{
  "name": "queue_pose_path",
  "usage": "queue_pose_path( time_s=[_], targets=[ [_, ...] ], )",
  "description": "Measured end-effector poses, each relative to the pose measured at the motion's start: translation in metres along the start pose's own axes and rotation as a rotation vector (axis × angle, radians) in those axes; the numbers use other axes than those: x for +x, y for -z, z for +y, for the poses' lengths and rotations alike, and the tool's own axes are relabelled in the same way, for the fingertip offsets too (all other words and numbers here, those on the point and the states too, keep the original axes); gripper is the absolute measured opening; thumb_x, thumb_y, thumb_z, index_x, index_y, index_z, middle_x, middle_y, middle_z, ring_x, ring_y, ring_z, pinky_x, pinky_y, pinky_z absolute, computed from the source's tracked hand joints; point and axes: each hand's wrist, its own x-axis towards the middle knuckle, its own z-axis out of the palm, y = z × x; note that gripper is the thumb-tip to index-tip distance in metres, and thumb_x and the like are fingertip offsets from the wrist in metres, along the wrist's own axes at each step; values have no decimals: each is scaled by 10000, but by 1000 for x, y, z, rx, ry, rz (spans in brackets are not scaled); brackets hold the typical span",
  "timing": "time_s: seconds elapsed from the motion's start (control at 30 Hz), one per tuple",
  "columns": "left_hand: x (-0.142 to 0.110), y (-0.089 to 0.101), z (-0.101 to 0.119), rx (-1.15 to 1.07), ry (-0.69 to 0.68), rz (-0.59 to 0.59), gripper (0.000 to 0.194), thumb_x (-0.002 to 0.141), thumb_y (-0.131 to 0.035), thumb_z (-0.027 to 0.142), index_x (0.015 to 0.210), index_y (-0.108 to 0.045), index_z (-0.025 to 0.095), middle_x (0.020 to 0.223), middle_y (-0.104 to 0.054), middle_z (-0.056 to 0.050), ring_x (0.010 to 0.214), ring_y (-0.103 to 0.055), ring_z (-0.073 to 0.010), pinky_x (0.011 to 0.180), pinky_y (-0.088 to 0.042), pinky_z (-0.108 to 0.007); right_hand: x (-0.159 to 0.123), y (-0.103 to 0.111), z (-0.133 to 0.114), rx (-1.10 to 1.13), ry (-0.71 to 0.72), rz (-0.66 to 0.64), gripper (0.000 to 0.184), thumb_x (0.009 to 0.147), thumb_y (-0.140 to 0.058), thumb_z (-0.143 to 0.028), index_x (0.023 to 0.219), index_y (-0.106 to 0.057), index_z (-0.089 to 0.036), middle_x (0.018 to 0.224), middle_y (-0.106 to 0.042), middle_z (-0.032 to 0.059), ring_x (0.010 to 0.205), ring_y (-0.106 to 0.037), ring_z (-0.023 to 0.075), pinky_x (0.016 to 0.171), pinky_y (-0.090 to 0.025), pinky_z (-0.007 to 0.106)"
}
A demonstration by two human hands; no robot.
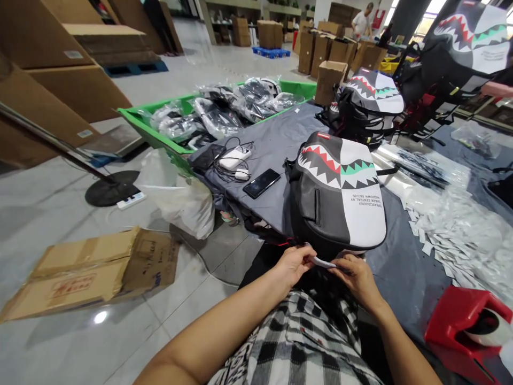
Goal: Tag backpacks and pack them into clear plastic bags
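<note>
Between my two hands, just below the near end of a backpack, is a small white strip (323,263) that looks like a label or folded paper. My left hand (297,263) pinches its left end, and the fingers of my right hand (354,275) close on the right end. Right above them the black and white backpack (340,208) lies on the grey-covered table (272,144), its shark-mouth print facing up. A black phone (262,183) rests to the left of the backpack. What the strip is attached to, if anything, cannot be made out.
A green-rimmed bin (148,125) holds several plastic-wrapped bags. More backpacks (372,96) are stacked at the back right. White tags (436,235) and clear plastic lie on the right, near a red tape dispenser (452,326). A cardboard box (92,267) sits on the floor at left.
</note>
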Motion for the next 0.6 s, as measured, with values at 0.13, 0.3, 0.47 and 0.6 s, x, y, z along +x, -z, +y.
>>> queue_pose_path(
  time_s=[0.13,0.3,0.47,0.6],
  targets=[
    [6,5,2,-68,46,-27,268,583,-696,-53,593,-531,158,544,-579,38,541,-605,-102,595,-551,-224,2,-6,0,-24,3,5,357,976,-538,-490,948,-781,-230,752,-635,57,681,-575,169,624,-375,278],
    [13,11,-5,-159,27,-44,234,712,-725,-5,670,-568,163,622,-623,20,585,-628,-106,638,-576,-231,1,-14,-1,-35,-2,24,303,976,-565,-458,966,-778,-242,760,-638,48,686,-568,162,637,-368,273],
    [16,17,-12,-216,24,-50,162,781,-747,74,754,-612,160,657,-643,9,614,-647,-128,656,-588,-262,-1,-20,-3,-65,19,69,265,975,-582,-426,965,-776,-246,770,-641,48,700,-565,162,647,-352,276],
    [10,14,-12,-287,76,-59,155,799,-732,87,753,-606,165,637,-633,28,597,-642,-119,680,-583,-277,-3,-25,-2,-150,68,110,248,988,-571,-379,965,-773,-237,722,-602,36,668,-540,151,628,-315,276]
  ],
)
